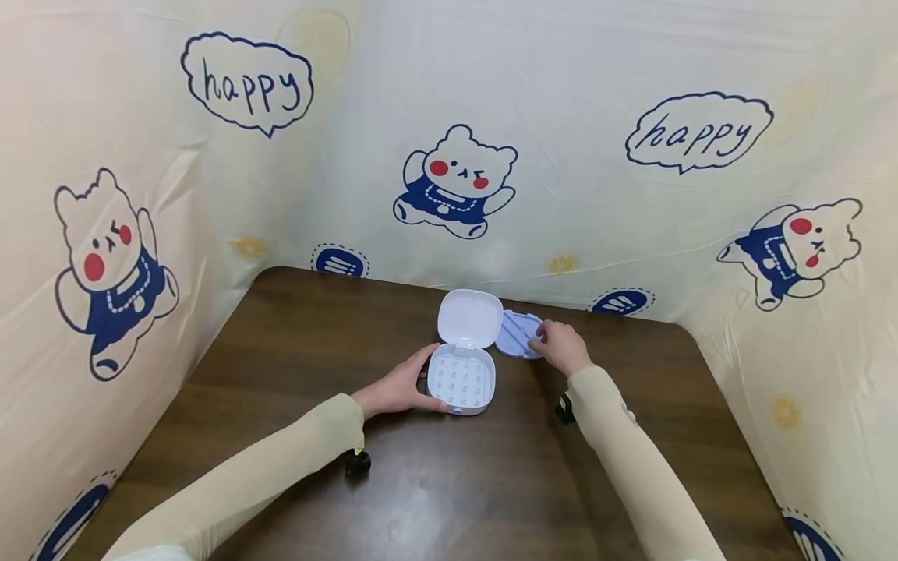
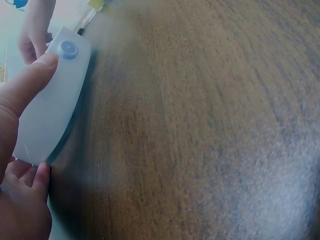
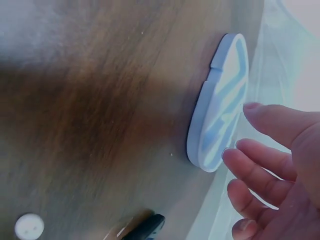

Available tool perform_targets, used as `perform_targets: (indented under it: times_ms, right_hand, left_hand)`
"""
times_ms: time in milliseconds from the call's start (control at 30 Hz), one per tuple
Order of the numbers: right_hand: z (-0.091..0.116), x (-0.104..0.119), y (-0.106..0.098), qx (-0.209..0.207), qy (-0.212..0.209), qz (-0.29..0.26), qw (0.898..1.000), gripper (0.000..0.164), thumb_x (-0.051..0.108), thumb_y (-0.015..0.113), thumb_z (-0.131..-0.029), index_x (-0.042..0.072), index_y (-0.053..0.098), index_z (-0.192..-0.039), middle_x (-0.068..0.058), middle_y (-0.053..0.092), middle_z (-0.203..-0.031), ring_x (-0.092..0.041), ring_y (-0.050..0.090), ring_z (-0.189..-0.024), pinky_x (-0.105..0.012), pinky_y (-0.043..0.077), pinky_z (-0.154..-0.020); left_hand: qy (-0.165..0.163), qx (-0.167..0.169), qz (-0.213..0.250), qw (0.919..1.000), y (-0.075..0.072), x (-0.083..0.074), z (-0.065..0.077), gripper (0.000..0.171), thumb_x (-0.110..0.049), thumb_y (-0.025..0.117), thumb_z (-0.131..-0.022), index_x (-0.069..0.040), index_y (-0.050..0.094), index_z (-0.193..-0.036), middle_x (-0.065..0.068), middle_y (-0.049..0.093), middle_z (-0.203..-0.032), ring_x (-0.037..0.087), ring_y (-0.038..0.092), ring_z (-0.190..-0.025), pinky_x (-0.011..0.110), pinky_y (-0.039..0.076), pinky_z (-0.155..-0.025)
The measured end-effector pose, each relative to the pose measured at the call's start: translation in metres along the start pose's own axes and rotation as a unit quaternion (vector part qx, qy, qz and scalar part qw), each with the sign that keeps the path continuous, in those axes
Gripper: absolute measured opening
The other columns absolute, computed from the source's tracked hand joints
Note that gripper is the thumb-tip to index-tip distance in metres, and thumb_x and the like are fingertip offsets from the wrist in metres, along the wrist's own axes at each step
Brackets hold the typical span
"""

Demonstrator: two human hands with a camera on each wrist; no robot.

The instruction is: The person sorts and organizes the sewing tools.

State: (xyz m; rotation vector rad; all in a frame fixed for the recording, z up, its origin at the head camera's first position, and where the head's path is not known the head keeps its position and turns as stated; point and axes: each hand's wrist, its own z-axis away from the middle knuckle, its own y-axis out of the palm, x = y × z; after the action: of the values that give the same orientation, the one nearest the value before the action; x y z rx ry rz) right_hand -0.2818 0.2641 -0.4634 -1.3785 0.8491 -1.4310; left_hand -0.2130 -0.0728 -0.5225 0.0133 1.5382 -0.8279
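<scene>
Pale cloth [image 1: 561, 78] printed with bears and speech bubbles reading "happy" hangs around a dark brown wooden table [image 1: 316, 335]. Near the table's far edge, about the middle, stands a small white box [image 1: 461, 379] with rounded corners, its lid [image 1: 471, 318] swung back on the far side and its floor dotted with rows of small pale marks. The left hand [image 1: 401, 387] grips the box from its left side – the thumb lies along the front wall, just beside a round bluish button [image 2: 68, 49], and the fingers are bent around the back of the wall. To the right of the lid, a light-blue tray [image 1: 517, 335] with diagonal bars lies on the tabletop. The right hand [image 1: 563, 348] is at the tray's right edge, thumb and fingers apart and loosely bent, pinching nothing – whether a fingertip touches the rim cannot be told. Both arms wear cream sleeves [image 1: 638, 456], and a small black device [image 1: 358, 463] sits under the left cuff, another under the right.
</scene>
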Motion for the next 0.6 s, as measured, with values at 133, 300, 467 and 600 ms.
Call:
perform_targets:
  times_ms: [133, 300, 467, 600]
  right_hand:
    - [0.014, -0.003, -0.004, -0.013, -0.008, -0.032, 0.999, 0.031, 0.021, 0.071, -0.099, -0.003, 0.069, -0.119, -0.02, 0.07, -0.106, -0.033, 0.063, -0.092, -0.049, 0.057, -0.085]
    - [0.029, -0.008, -0.01, -0.041, -0.019, -0.071, 0.996, 0.031, 0.021, 0.069, -0.101, -0.003, 0.069, -0.12, -0.021, 0.071, -0.111, -0.034, 0.065, -0.098, -0.051, 0.057, -0.09]
    - [0.045, -0.012, -0.015, -0.061, -0.035, -0.096, 0.993, 0.028, 0.018, 0.069, -0.1, -0.004, 0.069, -0.118, -0.021, 0.072, -0.109, -0.034, 0.066, -0.098, -0.052, 0.057, -0.09]
    - [0.057, -0.016, -0.017, -0.074, -0.046, -0.107, 0.99, 0.027, 0.018, 0.069, -0.1, -0.003, 0.07, -0.117, -0.019, 0.072, -0.107, -0.032, 0.066, -0.095, -0.049, 0.058, -0.086]
  left_hand:
    - [-0.004, 0.004, 0.002, 1.0, 0.001, 0.0, 0.002, 0.118, -0.038, 0.094, -0.077, -0.01, 0.021, -0.165, 0.011, 0.034, -0.164, 0.027, 0.042, -0.143, 0.047, 0.036, -0.121]
    - [-0.008, 0.006, 0.005, 0.9999, 0.0, -0.003, 0.002, 0.117, -0.037, 0.094, -0.078, -0.012, 0.02, -0.165, 0.011, 0.033, -0.165, 0.028, 0.041, -0.143, 0.047, 0.035, -0.121]
    - [0.001, 0.004, -0.003, 1.0, -0.001, -0.004, 0.001, 0.116, -0.037, 0.093, -0.079, -0.01, 0.021, -0.165, 0.013, 0.033, -0.165, 0.029, 0.04, -0.145, 0.048, 0.034, -0.121]
    - [0.004, 0.004, -0.007, 1.0, -0.001, -0.002, 0.001, 0.116, -0.036, 0.094, -0.079, -0.01, 0.021, -0.165, 0.013, 0.033, -0.165, 0.028, 0.039, -0.145, 0.048, 0.034, -0.122]
